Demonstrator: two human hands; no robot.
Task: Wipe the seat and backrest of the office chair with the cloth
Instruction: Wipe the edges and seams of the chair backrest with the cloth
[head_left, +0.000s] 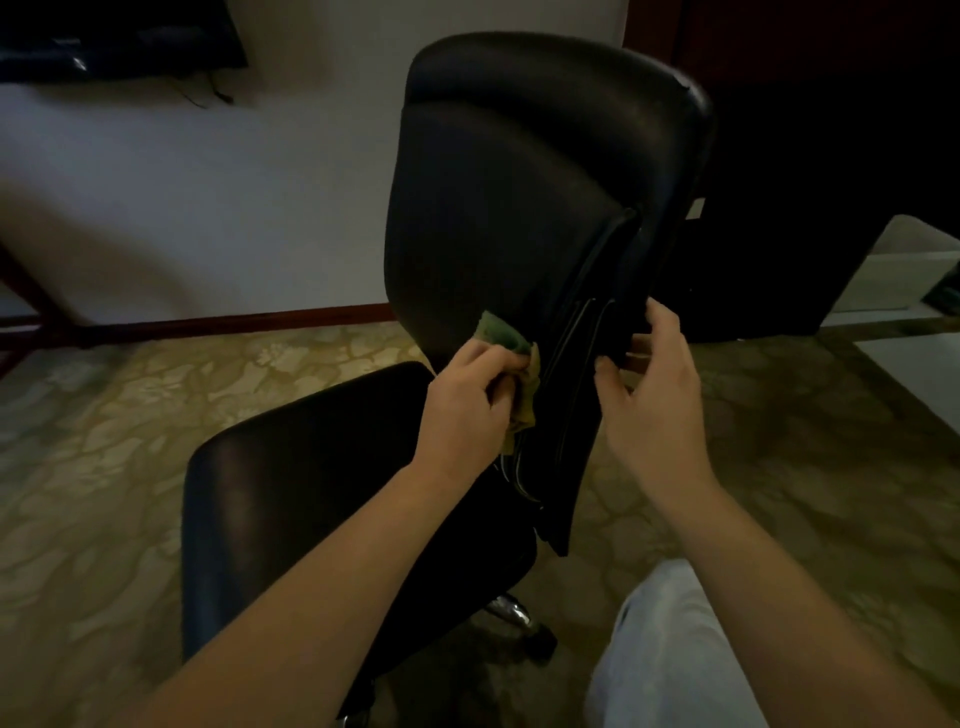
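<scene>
A black office chair stands before me on the carpet. Its tall backrest (519, 182) rises in the middle of the view, and its seat (311, 493) lies lower left. My left hand (467, 405) grips a bunched green cloth (501, 335) and presses it against the lower front of the backrest, just above the seat. My right hand (649, 395) curls its fingers and thumb round the backrest's right edge, low down. The chair's chrome base (511, 610) peeks out beneath the seat.
Patterned beige carpet (130, 415) covers the floor. A pale wall with a red-brown skirting board (234, 322) runs behind. Dark furniture (831, 156) stands at the right, close behind the backrest. A dark screen (114, 36) hangs upper left. My trouser leg (670, 654) shows lower right.
</scene>
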